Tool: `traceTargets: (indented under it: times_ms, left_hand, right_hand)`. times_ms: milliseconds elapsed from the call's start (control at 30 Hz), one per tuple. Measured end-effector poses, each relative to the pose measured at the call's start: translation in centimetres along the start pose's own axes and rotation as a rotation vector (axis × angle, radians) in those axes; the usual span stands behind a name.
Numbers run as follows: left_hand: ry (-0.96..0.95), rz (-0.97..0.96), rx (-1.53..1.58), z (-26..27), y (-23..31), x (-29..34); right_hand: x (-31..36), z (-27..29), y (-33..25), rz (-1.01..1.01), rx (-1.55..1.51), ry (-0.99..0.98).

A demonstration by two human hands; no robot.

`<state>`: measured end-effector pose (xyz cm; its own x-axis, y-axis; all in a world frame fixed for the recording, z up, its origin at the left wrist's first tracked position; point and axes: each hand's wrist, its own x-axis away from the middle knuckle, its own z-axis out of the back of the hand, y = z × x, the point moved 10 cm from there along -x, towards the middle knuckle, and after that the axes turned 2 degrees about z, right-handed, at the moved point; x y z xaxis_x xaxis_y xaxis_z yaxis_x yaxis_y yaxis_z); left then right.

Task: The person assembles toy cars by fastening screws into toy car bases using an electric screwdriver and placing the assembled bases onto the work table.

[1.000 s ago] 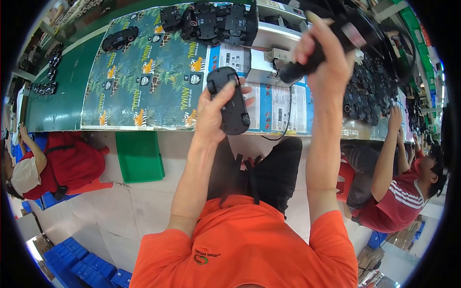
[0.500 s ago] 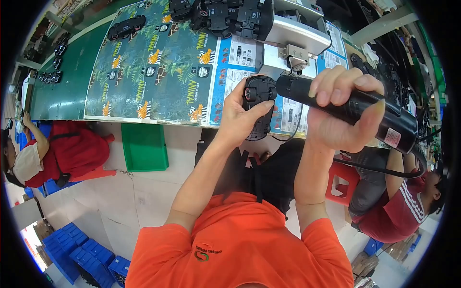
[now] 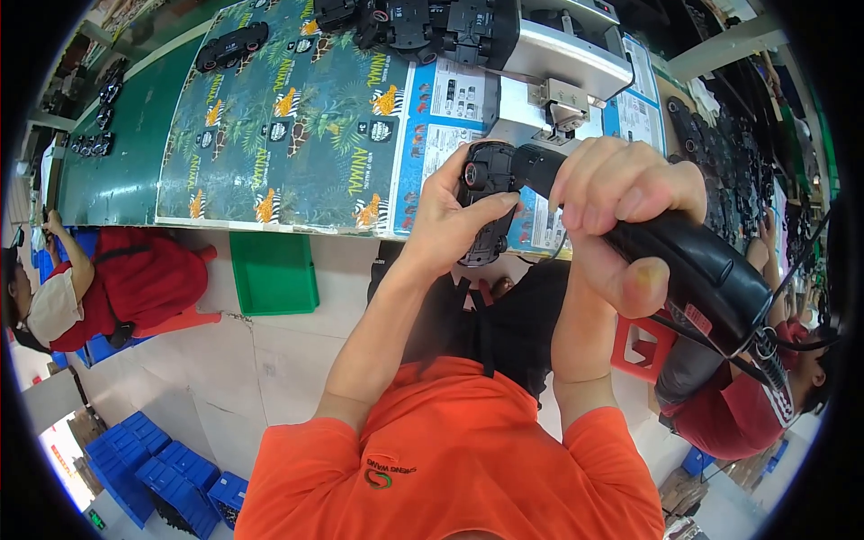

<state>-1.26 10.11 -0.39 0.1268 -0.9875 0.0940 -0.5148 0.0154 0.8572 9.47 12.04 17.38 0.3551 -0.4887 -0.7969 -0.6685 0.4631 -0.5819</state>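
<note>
My left hand (image 3: 459, 216) grips a black toy car chassis (image 3: 492, 184) at the table's front edge, thumb across its underside, wheels showing. Wrapped round a black electric screwdriver (image 3: 693, 270), my right hand (image 3: 625, 211) holds it slanted, its nose pointing left. That nose reaches the chassis near its upper right side; the bit's tip is hidden, so I cannot tell whether it touches a screw. Just beyond the chassis stands a metal screw feeder (image 3: 567, 108).
Several black chassis (image 3: 405, 31) lie at the back beside the feeder, and another chassis (image 3: 232, 47) sits far left on the printed sheets (image 3: 297, 153). A green tray (image 3: 274, 274) is on the floor. Co-workers sit at left and right. A cable hangs from the screwdriver.
My right hand has turned the screwdriver, its rear end swinging down and toward me, while its nose stays close to the chassis. My left hand keeps its hold with hardly any movement.
</note>
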Motion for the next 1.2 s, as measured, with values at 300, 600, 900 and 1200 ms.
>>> traceTargets:
  times_ms: [300, 600, 900, 1200]
  left_hand:
    - [-0.042, -0.048, -0.037, -0.2, 0.0, 0.0]
    - [0.105, 0.037, 0.596, 2.5, -0.2, 0.3]
    - [0.013, 0.041, 0.397, 1.2, -0.7, 0.0]
    - [0.087, 0.013, 0.441, 2.5, -1.2, -0.4]
  right_hand:
    - [0.4, 0.7, -0.2, 0.059, -0.036, 0.107]
    - [-2.8, 6.1, -2.4, 0.069, 0.074, 0.171]
    - [-4.1, 6.7, 1.1, -0.129, 0.234, 0.253]
    - [-0.6, 3.9, 0.8, -0.326, -0.098, 0.256]
